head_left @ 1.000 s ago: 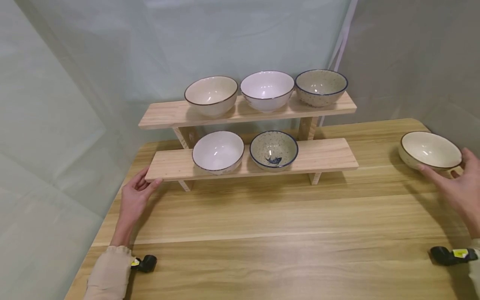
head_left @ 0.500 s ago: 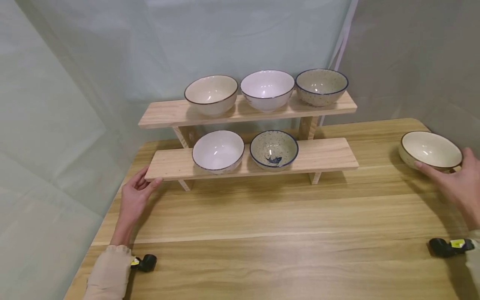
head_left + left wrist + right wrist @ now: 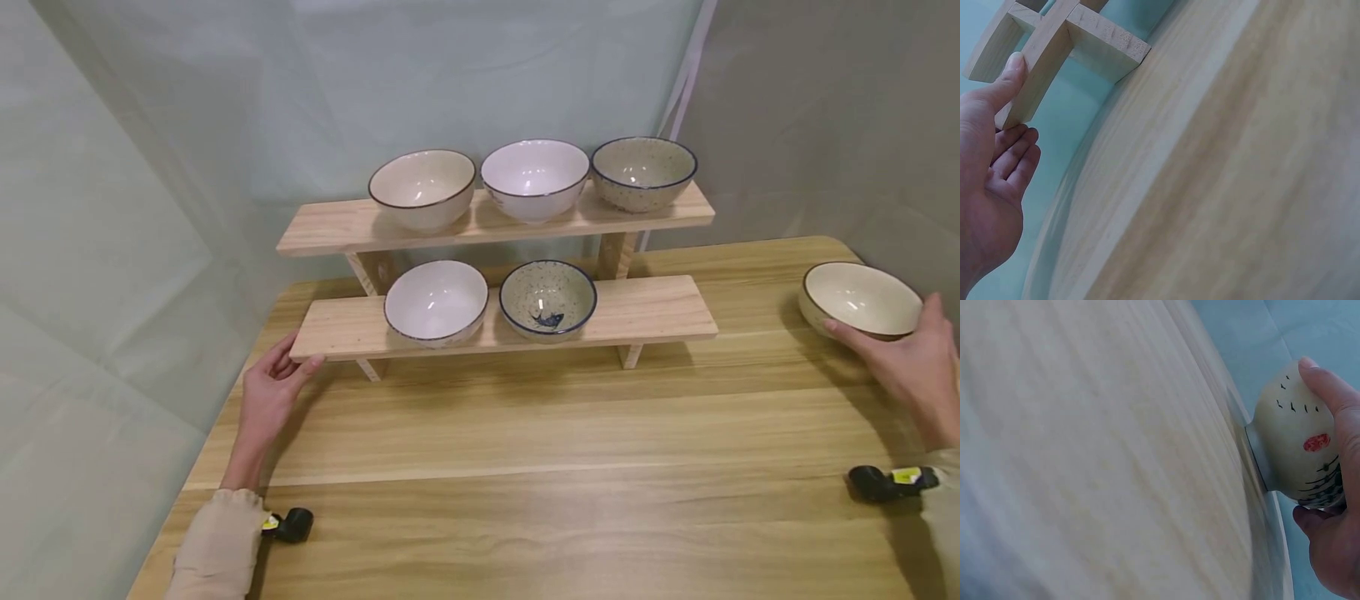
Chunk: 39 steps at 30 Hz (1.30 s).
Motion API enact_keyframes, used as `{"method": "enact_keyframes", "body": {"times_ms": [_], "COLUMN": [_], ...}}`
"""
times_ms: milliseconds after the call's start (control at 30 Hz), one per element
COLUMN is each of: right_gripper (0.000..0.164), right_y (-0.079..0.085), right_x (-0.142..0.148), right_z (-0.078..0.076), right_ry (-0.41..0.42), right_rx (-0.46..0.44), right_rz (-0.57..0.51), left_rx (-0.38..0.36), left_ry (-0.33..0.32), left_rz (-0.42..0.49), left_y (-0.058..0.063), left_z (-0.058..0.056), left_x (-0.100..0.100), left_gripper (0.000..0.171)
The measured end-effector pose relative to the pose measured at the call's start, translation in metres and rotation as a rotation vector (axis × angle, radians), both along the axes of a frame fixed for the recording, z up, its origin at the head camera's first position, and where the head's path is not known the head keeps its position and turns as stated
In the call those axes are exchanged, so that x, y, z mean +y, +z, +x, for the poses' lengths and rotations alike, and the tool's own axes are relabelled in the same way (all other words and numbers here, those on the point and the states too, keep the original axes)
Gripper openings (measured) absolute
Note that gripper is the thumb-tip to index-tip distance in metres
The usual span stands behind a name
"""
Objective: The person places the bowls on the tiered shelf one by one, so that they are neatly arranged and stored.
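Observation:
At the right of the head view my right hand (image 3: pixel 911 362) holds a cream bowl (image 3: pixel 862 296) with a brown rim, thumb on its near side, fingers round its right side. The right wrist view shows black marks and a red patch on this bowl's outside (image 3: pixel 1297 437). Its foot is at the tabletop; I cannot tell whether they touch. My left hand (image 3: pixel 272 392) grips the left end of the lower board of a two-tier wooden shelf (image 3: pixel 341 329). In the left wrist view the thumb (image 3: pixel 1007 81) presses one face of the board, and the curled fingers lie against its end.
On the lower board sit a white bowl (image 3: pixel 437 304) and a speckled bowl (image 3: pixel 547 300) with a blue fish. The upper board (image 3: pixel 330 227) bears a cream bowl (image 3: pixel 422 192), a white bowl (image 3: pixel 535 179) and a speckled blue-rimmed bowl (image 3: pixel 643 173). Pale sheeting (image 3: pixel 187 167) surrounds the wooden table (image 3: pixel 562 483).
My right wrist and forearm have shifted slightly left and up, and the thumb has slid a little left along the bowl. The bowl barely moves. My left hand stays on the shelf.

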State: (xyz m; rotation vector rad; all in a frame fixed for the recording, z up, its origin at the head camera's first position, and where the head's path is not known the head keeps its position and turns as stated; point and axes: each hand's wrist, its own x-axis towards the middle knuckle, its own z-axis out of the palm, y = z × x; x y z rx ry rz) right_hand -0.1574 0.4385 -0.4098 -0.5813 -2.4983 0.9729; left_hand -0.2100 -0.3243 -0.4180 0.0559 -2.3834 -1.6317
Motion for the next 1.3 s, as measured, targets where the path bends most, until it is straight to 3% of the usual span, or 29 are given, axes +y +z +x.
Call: {"method": "enact_keyframes", "body": {"times_ms": [267, 1300], "right_gripper": [0.114, 0.12], "right_y": [-0.0009, -0.0048], "right_x": [-0.0005, -0.0022], "right_z": [-0.0009, -0.002], "right_ry": [-0.016, -0.018], "right_rx": [-0.027, 0.006], "right_rz": [-0.033, -0.129], "left_rx": [0.001, 0.008], "left_ry": [-0.004, -0.009], "left_rz": [0.011, -0.004], "left_y": [-0.0007, -0.0008], "left_z": [-0.0011, -0.0009], "left_x": [-0.0007, -0.0012], "left_gripper": [0.065, 0.064]}}
